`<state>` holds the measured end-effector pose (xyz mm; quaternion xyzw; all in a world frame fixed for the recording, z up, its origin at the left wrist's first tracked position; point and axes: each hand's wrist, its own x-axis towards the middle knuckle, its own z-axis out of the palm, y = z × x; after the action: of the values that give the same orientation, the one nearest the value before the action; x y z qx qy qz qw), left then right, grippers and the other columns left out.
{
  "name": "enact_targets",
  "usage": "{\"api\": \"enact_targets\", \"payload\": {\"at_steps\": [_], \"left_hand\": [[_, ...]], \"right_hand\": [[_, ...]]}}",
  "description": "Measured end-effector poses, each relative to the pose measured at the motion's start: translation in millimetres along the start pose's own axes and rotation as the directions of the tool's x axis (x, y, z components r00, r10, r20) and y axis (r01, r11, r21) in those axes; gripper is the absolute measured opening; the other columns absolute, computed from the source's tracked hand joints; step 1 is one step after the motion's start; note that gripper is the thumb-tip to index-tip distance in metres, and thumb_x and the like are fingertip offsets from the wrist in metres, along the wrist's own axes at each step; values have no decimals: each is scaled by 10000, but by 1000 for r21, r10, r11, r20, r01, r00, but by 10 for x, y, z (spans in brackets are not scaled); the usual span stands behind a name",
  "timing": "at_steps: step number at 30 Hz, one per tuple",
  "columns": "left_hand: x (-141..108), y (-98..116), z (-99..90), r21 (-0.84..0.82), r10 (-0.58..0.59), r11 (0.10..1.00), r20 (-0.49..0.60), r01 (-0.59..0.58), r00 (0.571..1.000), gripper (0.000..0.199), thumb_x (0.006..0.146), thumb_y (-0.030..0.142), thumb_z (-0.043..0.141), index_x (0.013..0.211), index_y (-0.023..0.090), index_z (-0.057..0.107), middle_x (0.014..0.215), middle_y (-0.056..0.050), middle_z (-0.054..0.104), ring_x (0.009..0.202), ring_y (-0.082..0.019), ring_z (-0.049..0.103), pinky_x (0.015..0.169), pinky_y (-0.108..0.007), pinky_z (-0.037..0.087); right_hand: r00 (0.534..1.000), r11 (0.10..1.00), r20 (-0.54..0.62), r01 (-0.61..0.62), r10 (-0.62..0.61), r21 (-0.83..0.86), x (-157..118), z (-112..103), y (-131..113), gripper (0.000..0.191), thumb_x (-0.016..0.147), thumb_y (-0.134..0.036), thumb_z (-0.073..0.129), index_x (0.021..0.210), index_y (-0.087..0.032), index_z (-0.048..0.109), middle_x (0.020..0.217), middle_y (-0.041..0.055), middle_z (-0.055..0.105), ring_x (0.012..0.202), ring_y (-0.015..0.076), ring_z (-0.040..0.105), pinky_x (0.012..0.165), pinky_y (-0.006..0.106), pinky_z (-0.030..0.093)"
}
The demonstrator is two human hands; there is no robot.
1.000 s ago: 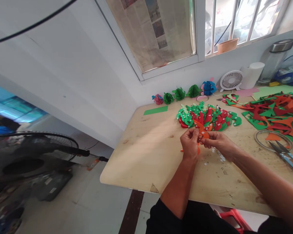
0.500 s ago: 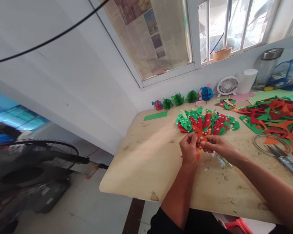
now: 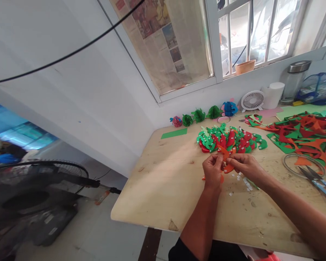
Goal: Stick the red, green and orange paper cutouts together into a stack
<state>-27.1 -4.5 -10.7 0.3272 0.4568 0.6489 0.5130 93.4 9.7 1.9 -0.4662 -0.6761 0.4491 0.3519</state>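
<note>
Between my two hands is a curved orange paper piece (image 3: 228,168) with small white squares on it. My left hand (image 3: 213,169) pinches its left side between thumb and fingers. From the right, my right hand (image 3: 243,165) grips the same piece with its fingertips. Just behind them lies a pile of green and red paper shapes (image 3: 230,139) dotted with white squares. Another orange piece (image 3: 221,179) shows partly under my left hand. Small white paper bits (image 3: 247,184) are scattered on the table beneath my right hand.
On the wooden table (image 3: 152,188), scissors (image 3: 316,179) and a clear ring (image 3: 285,163) lie right, before a heap of paper scraps (image 3: 315,134). Folded paper figures (image 3: 199,115), a small fan (image 3: 252,100) and a glass bottle (image 3: 292,81) stand along the wall.
The orange piece has turned, and its curved lower end now shows between my hands. Both hands still pinch it. The whole view has shifted slightly.
</note>
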Motion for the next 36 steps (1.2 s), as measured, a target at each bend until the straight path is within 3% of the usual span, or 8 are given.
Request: {"api": "enact_targets", "payload": {"at_steps": [6,12,21,28,36], "left_hand": [[9,23,-6,-1,10,1000,-19,-10,1000,298,623,391,681,581,123,555,457,41,473,426,-47,394,462,-189,331],[-17,8,6,118,13,993,51,-19,999,292,630,391,674,565,132,558,449,35,484,418,-56,409,462,-195,336],[-68,38,11,226,-9,974,165,-29,986,305,652,415,658,582,131,573,475,22,497,440,-60,407,463,-195,327],[-71,22,-7,219,-6,975,227,-45,974,271,677,385,644,601,133,580,480,29,496,440,-58,404,473,-196,336],[-74,21,-11,246,4,967,235,-64,972,264,681,378,642,599,135,582,486,25,508,442,-59,415,474,-197,349]], "right_hand": [[997,997,37,71,-70,-23,-5,-31,-30,393,817,-502,440,624,-179,555,514,-15,510,484,109,433,454,224,300],[985,989,-133,91,-106,-117,7,-82,-13,390,810,-517,460,659,-177,578,526,-25,456,487,105,381,449,235,269],[986,987,-167,26,1,156,19,-114,6,358,692,-533,617,677,-176,636,598,0,554,551,123,451,496,246,334],[990,923,-123,-20,73,384,19,-147,-23,355,610,-514,712,702,-175,666,657,12,614,625,136,519,558,240,400],[987,846,-81,-78,141,527,10,-111,-29,348,602,-475,737,732,-167,644,647,0,607,592,121,517,548,238,407]]}}
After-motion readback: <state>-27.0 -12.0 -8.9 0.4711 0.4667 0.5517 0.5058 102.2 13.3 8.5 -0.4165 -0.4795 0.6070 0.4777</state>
